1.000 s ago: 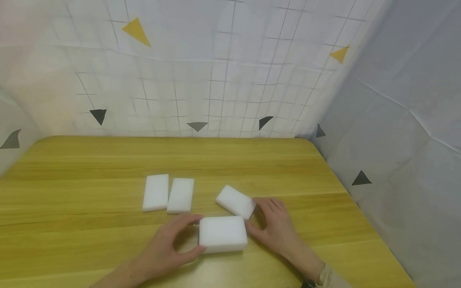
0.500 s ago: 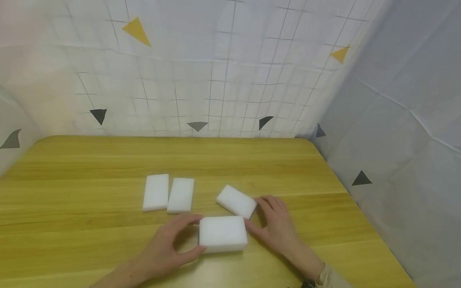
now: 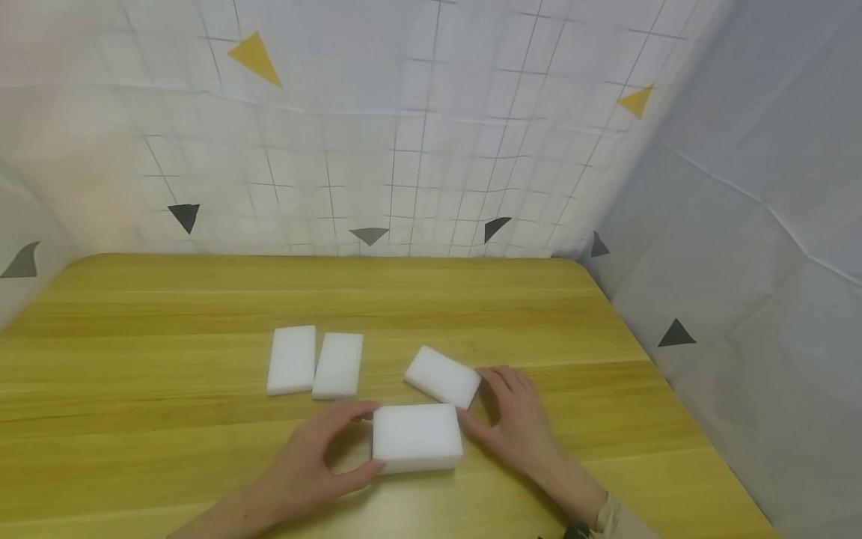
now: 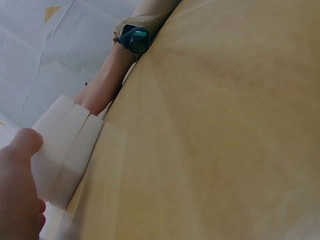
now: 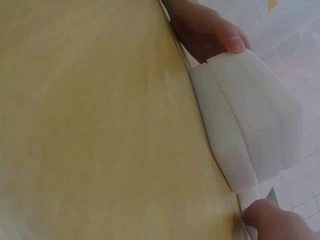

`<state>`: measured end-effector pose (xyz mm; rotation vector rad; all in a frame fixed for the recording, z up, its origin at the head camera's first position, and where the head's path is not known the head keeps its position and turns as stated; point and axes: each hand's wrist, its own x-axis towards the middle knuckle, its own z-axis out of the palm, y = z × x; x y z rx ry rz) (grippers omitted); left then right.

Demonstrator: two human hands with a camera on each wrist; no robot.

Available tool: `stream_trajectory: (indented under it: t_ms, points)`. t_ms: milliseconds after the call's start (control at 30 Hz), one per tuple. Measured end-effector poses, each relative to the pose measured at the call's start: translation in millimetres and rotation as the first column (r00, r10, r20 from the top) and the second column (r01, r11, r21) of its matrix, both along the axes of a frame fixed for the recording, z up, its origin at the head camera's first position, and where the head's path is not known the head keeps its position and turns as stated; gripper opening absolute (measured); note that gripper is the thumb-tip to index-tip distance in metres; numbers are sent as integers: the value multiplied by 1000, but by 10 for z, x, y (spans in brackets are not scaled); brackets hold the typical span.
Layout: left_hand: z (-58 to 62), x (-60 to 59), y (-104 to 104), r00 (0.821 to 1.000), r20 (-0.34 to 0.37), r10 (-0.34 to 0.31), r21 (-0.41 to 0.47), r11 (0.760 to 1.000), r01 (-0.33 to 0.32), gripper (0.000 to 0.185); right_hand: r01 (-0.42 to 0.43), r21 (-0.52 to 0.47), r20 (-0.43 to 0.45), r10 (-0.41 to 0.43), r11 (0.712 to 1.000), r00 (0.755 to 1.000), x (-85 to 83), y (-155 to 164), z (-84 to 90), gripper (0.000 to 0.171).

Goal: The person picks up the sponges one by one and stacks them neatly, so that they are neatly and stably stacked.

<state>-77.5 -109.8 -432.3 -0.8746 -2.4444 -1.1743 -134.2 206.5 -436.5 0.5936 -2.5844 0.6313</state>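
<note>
Closest in, the left hand (image 3: pixel 313 457) holds the layered white stack (image 3: pixel 417 442) by its left end, thumb and fingers well apart on the table (image 3: pixel 539 314). And here's the right hand (image 3: pixel 515 423), gripping the slanted white block (image 3: pixel 441 377) by its right end, just behind the stack! Farther left, the leftmost block (image 3: pixel 291 360) lies beside its neighbour (image 3: pixel 338 366), then the gridded backdrop (image 3: pixel 458 97).

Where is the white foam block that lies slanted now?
In the head view, the slanted foam block lies just beyond the block stack, with the right hand at its right end.
</note>
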Motion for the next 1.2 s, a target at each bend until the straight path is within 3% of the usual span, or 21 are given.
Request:
stream_trajectory:
  t_ms: [533,1200]
  points:
    - [18,14,5,999,39,19,6,1000,-19,62,-3,-70,-21,1,998,1000,15,-8,11,62]
    - [11,3,-1,1000,-1,-6,16,1000,6,61,-100,-205,-141,71,974,987,2,10,11,59]
